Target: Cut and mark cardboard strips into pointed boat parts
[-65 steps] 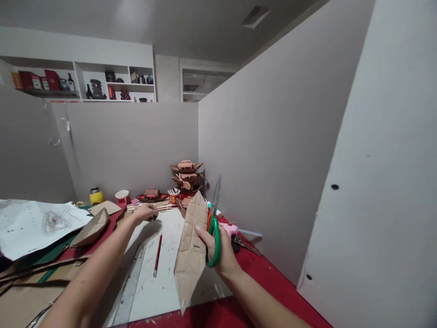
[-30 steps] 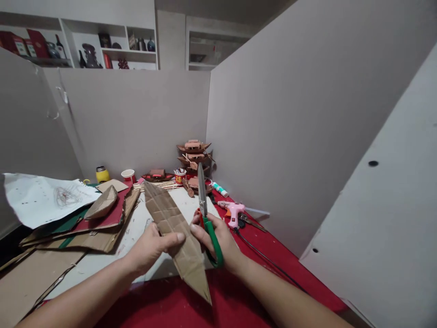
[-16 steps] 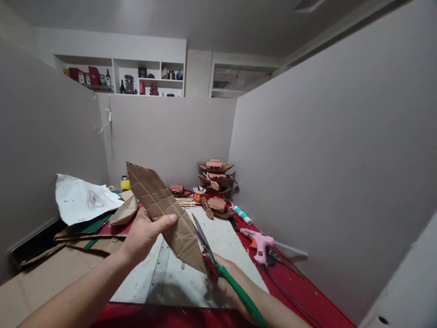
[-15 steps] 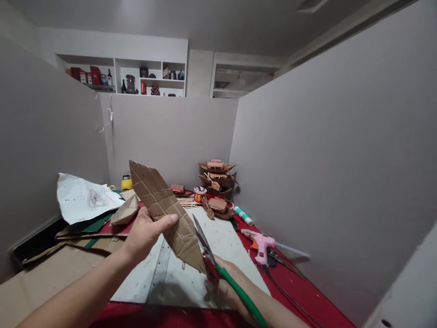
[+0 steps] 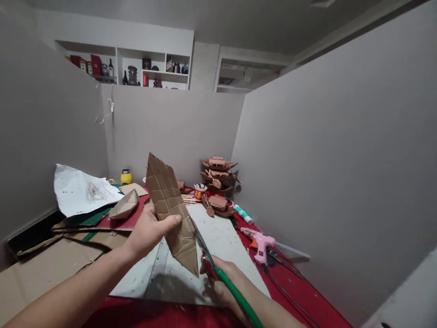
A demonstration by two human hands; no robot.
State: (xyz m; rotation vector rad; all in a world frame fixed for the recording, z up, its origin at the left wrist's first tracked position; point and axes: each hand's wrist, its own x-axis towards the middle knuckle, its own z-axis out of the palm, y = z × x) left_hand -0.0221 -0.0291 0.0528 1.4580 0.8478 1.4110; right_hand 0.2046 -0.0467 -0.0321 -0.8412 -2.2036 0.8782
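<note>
My left hand [image 5: 155, 228] grips a long, creased cardboard piece [image 5: 170, 200] with pointed ends, thumb across its face. The piece is held up, tilted, above a white board [image 5: 218, 237]. In my right hand [image 5: 225, 278] is a pair of scissors [image 5: 234, 287] with green and red handles. The scissor blades lie along the right edge of the cardboard near its lower end; part of them is hidden behind it, so I cannot tell how far apart they are. A metal ruler [image 5: 160, 262] rests on the board below.
A pink glue gun [image 5: 261, 246] with a cord lies right, near a white-and-green tube [image 5: 243, 214]. Stacked model boats [image 5: 218, 173] stand at the back beside a red-and-white cup [image 5: 200, 191]. Cardboard sheets [image 5: 44, 269], a folded cardboard boat [image 5: 124, 205] and drawn-on paper [image 5: 85, 191] lie left. Grey partitions surround the table.
The cardboard piece has turned more upright, its upper tip moving to the right. The scissors now lie along its right edge rather than across the lower tip. The view has shifted slightly.
</note>
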